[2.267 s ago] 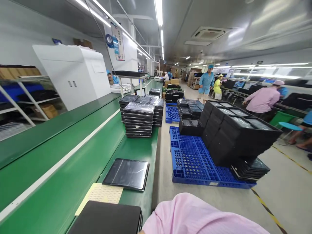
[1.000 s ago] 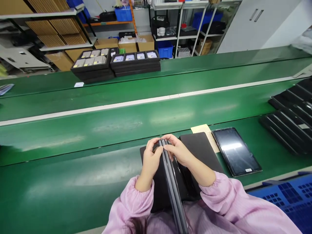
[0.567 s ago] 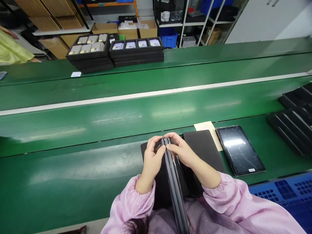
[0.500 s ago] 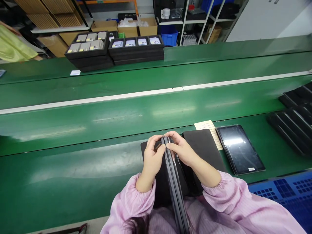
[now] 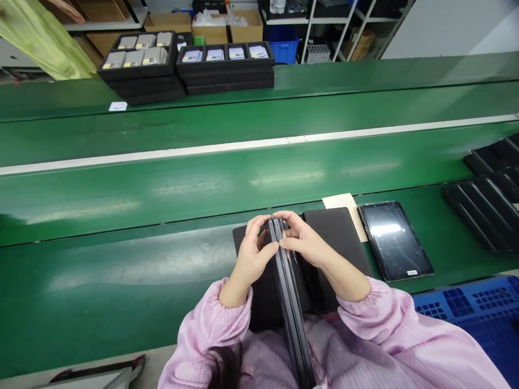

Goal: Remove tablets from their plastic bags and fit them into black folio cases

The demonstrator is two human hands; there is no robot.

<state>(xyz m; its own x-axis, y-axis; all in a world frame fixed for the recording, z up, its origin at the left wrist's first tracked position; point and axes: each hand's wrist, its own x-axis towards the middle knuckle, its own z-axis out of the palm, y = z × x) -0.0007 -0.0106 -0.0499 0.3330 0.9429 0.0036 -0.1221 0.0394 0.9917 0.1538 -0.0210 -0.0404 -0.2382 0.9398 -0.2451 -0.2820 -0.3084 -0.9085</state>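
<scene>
In front of my body, thin dark slabs that look like tablets (image 5: 288, 294) stand on edge side by side, with shiny clear film along their right side. My left hand (image 5: 254, 251) grips their far end from the left, thumb on the near edge and fingers curled over the top. From the right, my right hand (image 5: 304, 242) pinches the same end; both thumbs nearly meet. Under and behind the hands lie a black flat cover or pad (image 5: 263, 302) and a second black one (image 5: 338, 232). The tablets' faces are hidden from me.
Right of the pads lies a film-wrapped tablet (image 5: 395, 240) beside a sheet of small dots (image 5: 346, 208). Black ridged pieces (image 5: 482, 216) sit farther right, above a blue crate (image 5: 470, 302). Black trays (image 5: 227, 70) stand across the green bench (image 5: 121, 281). A person's yellow-green garment (image 5: 40, 43) shows far left.
The view has tilted and shifted slightly. Both hands keep hold of the tablets' far end, fingers and thumbs adjusted a little. The person in yellow-green has moved right.
</scene>
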